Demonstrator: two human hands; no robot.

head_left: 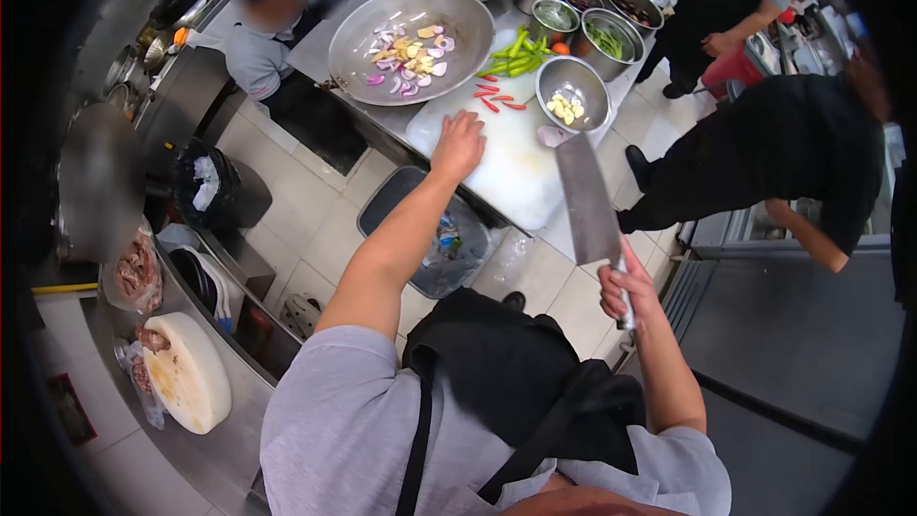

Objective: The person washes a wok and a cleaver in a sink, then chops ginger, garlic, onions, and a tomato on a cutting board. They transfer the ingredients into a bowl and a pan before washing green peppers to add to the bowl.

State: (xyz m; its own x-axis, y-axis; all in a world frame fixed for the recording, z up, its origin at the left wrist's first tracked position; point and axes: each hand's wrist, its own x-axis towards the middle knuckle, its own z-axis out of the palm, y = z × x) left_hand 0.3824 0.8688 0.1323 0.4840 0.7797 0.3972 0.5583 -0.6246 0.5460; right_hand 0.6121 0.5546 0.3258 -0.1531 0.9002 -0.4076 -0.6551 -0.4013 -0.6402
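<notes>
My right hand (629,289) is wrapped round the handle of a cleaver (587,196), its broad blade raised beside the board's right edge. My left hand (458,145) rests on the left part of a white cutting board (511,158), fingers stretched out, with nothing visible in it. Several red chilies (489,103) lie on the board beyond that hand, and green chilies (519,59) are heaped behind them. A steel bowl (594,79) with peeled garlic (565,111) stands at the board's right, a shallot (551,137) in front of it.
A wide pan (349,48) holds cut shallots and pale pieces. Behind are metal containers (611,48) and a tomato (561,49). A grey bin (377,210) stands below the table. Co-workers (764,148) stand at right, another person (258,53) at left. A round chopping block (196,373) sits lower left.
</notes>
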